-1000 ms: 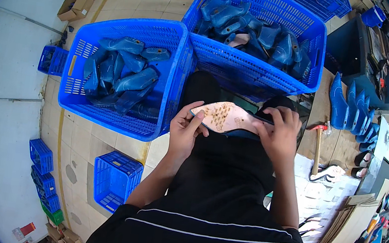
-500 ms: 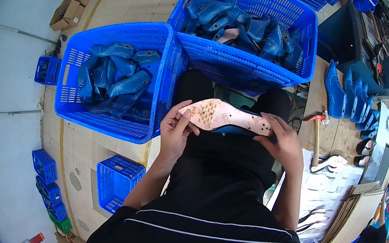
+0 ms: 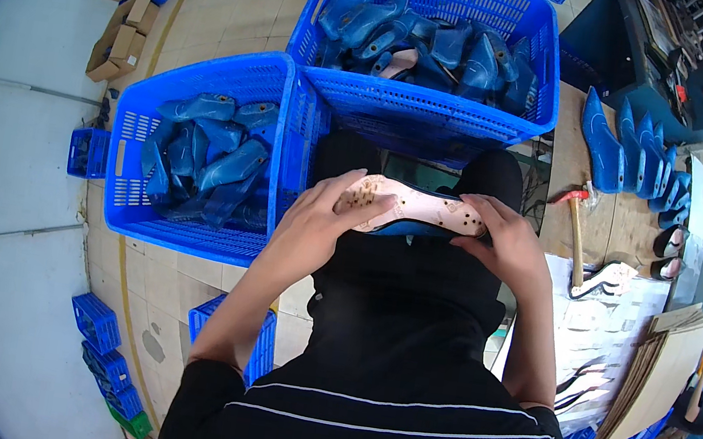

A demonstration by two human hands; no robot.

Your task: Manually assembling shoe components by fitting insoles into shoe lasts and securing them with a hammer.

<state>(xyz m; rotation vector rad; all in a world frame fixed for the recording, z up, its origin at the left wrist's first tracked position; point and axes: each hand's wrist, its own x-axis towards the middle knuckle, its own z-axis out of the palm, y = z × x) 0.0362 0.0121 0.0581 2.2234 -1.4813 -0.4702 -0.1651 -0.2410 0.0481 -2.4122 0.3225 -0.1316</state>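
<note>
Above my lap I hold a shoe last with a pink insole (image 3: 412, 204) on its upturned sole; dark nail holes dot the insole at both ends. A strip of blue last (image 3: 413, 228) shows along its near edge. My left hand (image 3: 316, 219) covers the broad left end, its fingers lying over the far edge and across the insole. At the narrow right end my right hand (image 3: 503, 241) grips it between thumb and fingers.
Two blue crates hold blue shoe lasts, one at left (image 3: 178, 240) and one ahead (image 3: 439, 106). On the right bench (image 3: 569, 142) are standing lasts (image 3: 602, 147), a hammer (image 3: 577, 242), a loose insole (image 3: 608, 278) and stacked boards (image 3: 653, 379).
My left hand has slid right over the insole, from holding its end to covering much of the broad part. My right hand keeps its grip. The view has shifted slightly.
</note>
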